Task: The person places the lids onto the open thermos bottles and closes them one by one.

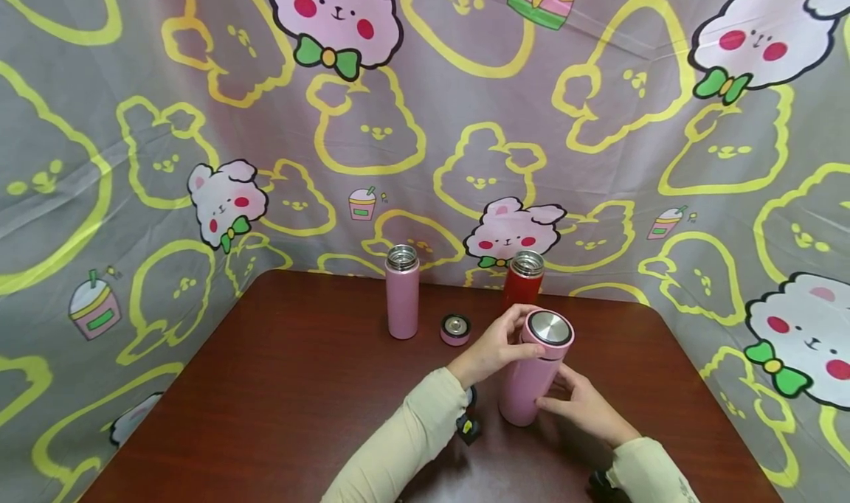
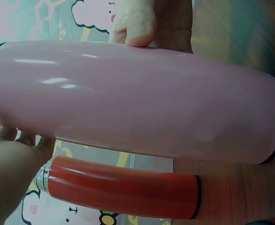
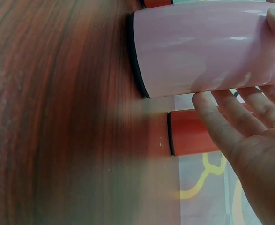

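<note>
One lidded pink flask (image 1: 527,389) is held roughly upright at the near side of the glossy table (image 1: 299,385), left hand (image 1: 494,349) curled round its top, right hand (image 1: 589,407) pinching its lower body. It looks stiff and slippery, best gripped mid-body. Beyond come a loose lid (image 1: 455,331), open pink flask (image 1: 402,304), red flask (image 1: 521,290), then cartoon-printed cloth (image 1: 465,97)

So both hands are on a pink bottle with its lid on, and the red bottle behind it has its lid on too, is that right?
Not quite: the red bottle has no lid on; the head view shows its open metal neck. The left hand and right hand are indeed on a lidded pink bottle.
</note>
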{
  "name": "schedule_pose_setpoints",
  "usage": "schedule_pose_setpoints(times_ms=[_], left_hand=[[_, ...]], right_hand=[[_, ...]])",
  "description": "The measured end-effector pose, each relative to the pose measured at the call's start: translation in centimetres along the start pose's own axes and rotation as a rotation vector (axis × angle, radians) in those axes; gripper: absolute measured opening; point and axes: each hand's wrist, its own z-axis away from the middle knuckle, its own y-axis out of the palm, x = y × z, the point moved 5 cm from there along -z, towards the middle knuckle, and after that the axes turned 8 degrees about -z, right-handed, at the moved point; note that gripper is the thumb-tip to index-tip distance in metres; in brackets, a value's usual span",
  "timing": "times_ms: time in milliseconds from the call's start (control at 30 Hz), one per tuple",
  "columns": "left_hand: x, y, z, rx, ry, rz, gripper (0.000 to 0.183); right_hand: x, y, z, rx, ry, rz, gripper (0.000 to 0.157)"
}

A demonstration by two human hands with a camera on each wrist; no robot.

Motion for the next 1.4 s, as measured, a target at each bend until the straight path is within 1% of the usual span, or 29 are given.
schedule_pose_setpoints(times_ms=[100, 133, 300, 433, 567, 700, 967, 1100, 1233, 1400], left_hand=[[-0.1, -0.1, -0.1, 0.014, -0.009, 0.012, 0.053], [0.3, -0.1, -0.2, 0.015, -0.004, 0.017, 0.053], [0.6, -0.1, -0.1, 0.012, 0.030, 0.041, 0.051], [0.9, -0.1, -0.2, 0.012, 0.053, 0.028, 0.052], [1.1, -0.1, -0.3, 0.013, 0.044, 0.008, 0.054], [0.9, 0.0, -0.3, 0.006, 0.042, 0.011, 0.054], [0.6, 0.1, -0.6, 0.013, 0.026, 0.058, 0.054], [0.6, 0.3, -0.9, 0.034, 0.025, 0.074, 0.055], [0.6, 0.5, -1.1, 0.067, 0.020, 0.112, 0.056], [0.7, 0.6, -1.2, 0.066, 0.024, 0.123, 0.058]], right_hand=[[0.1, 0.0, -0.1, -0.003, 0.000, 0.010, 0.065], [0.1, 0.0, 0.0, -0.004, 0.002, 0.014, 0.065], [-0.1, 0.0, 0.0, -0.012, 0.017, 0.031, 0.065], [-0.2, -0.1, 0.0, -0.018, 0.022, 0.024, 0.065], [-0.3, -0.1, 0.0, -0.008, 0.025, 0.010, 0.066], [-0.4, -0.1, 0.0, -0.010, 0.024, 0.007, 0.065], [-0.2, -0.1, -0.1, -0.011, 0.014, 0.018, 0.064], [0.0, -0.1, -0.1, -0.003, -0.005, 0.024, 0.064], [0.1, 0.0, -0.1, -0.004, -0.002, 0.021, 0.064], [0.1, 0.1, 0.0, 0.005, 0.002, 0.005, 0.064]])
